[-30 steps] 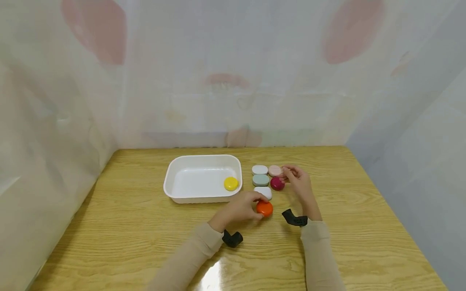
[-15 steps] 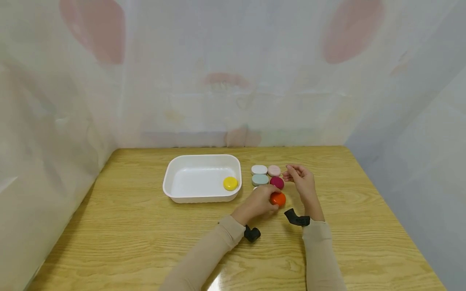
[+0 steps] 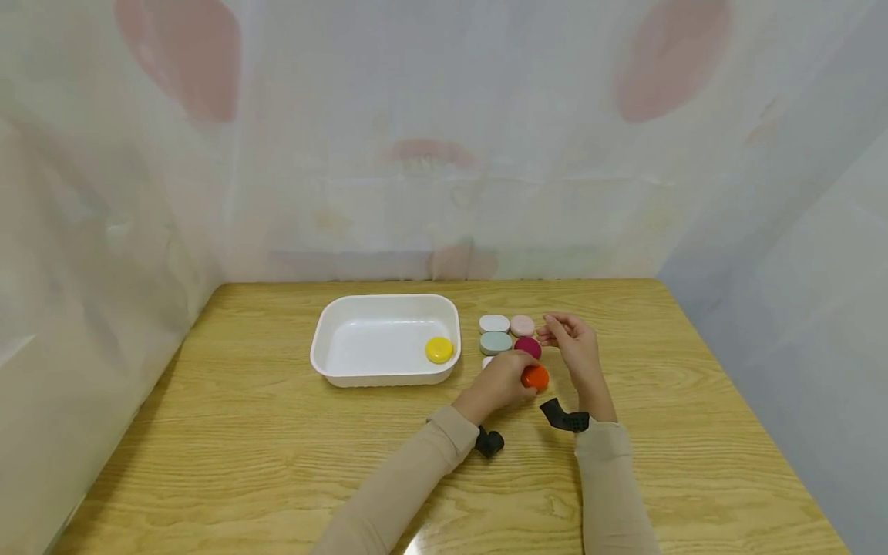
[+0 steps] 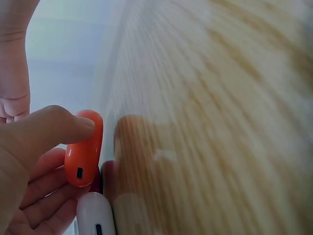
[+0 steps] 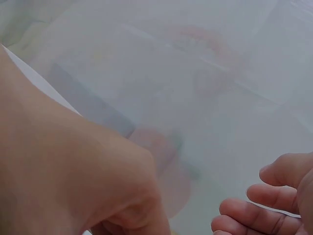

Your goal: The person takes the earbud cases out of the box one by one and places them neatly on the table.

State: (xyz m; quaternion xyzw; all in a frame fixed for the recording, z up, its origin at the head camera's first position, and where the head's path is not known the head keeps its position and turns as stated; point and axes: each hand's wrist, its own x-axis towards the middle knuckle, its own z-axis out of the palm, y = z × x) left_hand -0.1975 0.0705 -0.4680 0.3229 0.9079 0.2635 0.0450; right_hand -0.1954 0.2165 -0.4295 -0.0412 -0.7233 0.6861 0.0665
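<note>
My left hand [image 3: 501, 383] pinches a glossy orange earbud charging case [image 3: 536, 378] between thumb and fingers. In the left wrist view, a small port shows on the edge of the orange case [image 4: 84, 149], close beside a white case [image 4: 95, 214]. Just behind it in the head view lies a crimson round case [image 3: 528, 347]. A white case [image 3: 486, 361] is mostly hidden behind my left hand. To the right of the crimson case, my right hand [image 3: 579, 351] holds nothing, its fingers loosely bent; its fingers [image 5: 259, 215] also show in the right wrist view.
Farther back in the group are a grey-green case [image 3: 496, 343], a white case [image 3: 494, 324] and a pink case [image 3: 523, 325]. Left of them stands a white tray [image 3: 388, 381] with a yellow case [image 3: 438, 350] in its right front corner. Printed curtains enclose the wooden table [image 3: 243, 447].
My left hand has carried the orange case right and slightly back, to the front of the crimson case. My right hand has drawn slightly away from the pink and crimson cases.
</note>
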